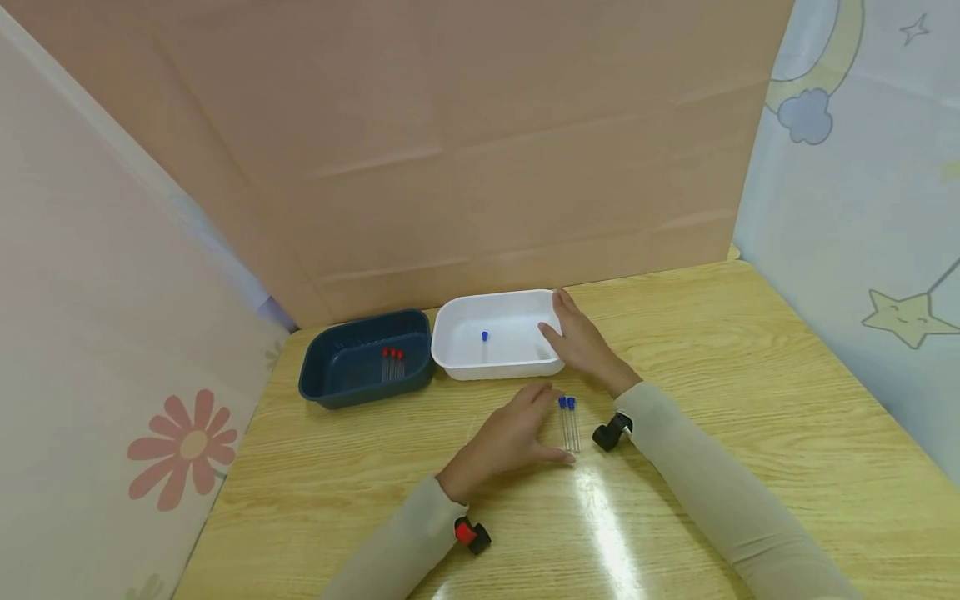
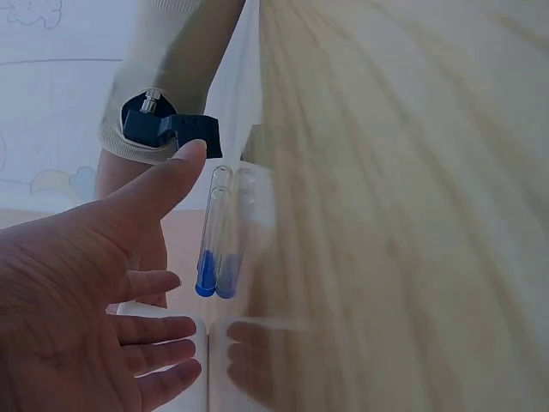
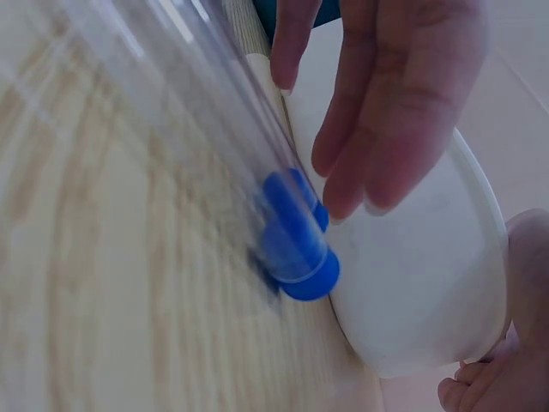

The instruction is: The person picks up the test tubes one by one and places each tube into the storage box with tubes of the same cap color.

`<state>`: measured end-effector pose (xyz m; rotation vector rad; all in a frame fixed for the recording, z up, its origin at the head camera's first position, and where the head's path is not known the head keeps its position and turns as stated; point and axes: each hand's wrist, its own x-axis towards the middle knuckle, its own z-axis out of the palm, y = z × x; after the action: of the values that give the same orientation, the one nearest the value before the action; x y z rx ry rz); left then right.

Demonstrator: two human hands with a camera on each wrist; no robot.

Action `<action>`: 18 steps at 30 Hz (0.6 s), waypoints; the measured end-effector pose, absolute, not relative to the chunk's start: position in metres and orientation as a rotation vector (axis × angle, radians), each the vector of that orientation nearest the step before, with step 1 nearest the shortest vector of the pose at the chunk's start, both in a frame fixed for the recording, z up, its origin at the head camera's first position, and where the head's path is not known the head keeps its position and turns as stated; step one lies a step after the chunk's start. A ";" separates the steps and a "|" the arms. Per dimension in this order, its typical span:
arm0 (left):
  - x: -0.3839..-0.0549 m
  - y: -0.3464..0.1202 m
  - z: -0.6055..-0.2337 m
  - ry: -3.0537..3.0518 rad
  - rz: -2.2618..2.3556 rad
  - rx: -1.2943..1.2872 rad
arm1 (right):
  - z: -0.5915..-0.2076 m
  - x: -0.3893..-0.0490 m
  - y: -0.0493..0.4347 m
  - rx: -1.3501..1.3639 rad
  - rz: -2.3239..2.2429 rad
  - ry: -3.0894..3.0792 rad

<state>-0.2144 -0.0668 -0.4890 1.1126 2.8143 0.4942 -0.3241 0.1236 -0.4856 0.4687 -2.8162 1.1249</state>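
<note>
Two clear test tubes with blue caps (image 1: pixel 567 423) lie side by side on the table, caps toward the white tray. My left hand (image 1: pixel 517 429) is spread around their left side, thumb near the bottom ends and fingers by the caps, nothing held. The left wrist view shows its fingers straight and apart beside the tubes (image 2: pixel 214 232). My right hand (image 1: pixel 588 342) grips the right end of the white tray (image 1: pixel 498 372), thumb over the rim and fingers outside. One blue-capped tube (image 1: pixel 484 337) lies in that tray. In the right wrist view, blue caps (image 3: pixel 300 249) lie close to the tray wall.
Left of the white tray, against its side, stands a dark blue tray (image 1: pixel 367 398) holding three red-capped tubes (image 1: pixel 393 364). A tan sheet (image 1: pixel 480 150) rises behind the table (image 1: pixel 750 367), with patterned cloth on both sides. Each wrist wears a small black camera mount (image 1: pixel 613 432).
</note>
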 end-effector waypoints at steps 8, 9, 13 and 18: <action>-0.217 -0.065 -0.494 2.795 0.497 1.051 | -0.486 -0.324 0.125 0.456 1.122 -2.816; -0.217 -0.065 -0.494 2.791 0.500 1.048 | -0.486 -0.324 0.125 0.453 1.123 -2.818; -0.217 -0.065 -0.495 2.786 0.508 1.051 | -0.486 -0.325 0.124 0.452 1.112 -2.820; -0.218 -0.064 -0.496 2.779 0.504 1.043 | -0.487 -0.324 0.124 0.455 1.114 -2.818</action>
<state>-0.2177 -0.0644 -0.4962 1.0425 2.7791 0.5036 -0.3245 0.1242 -0.4867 0.4547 -2.8177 1.1141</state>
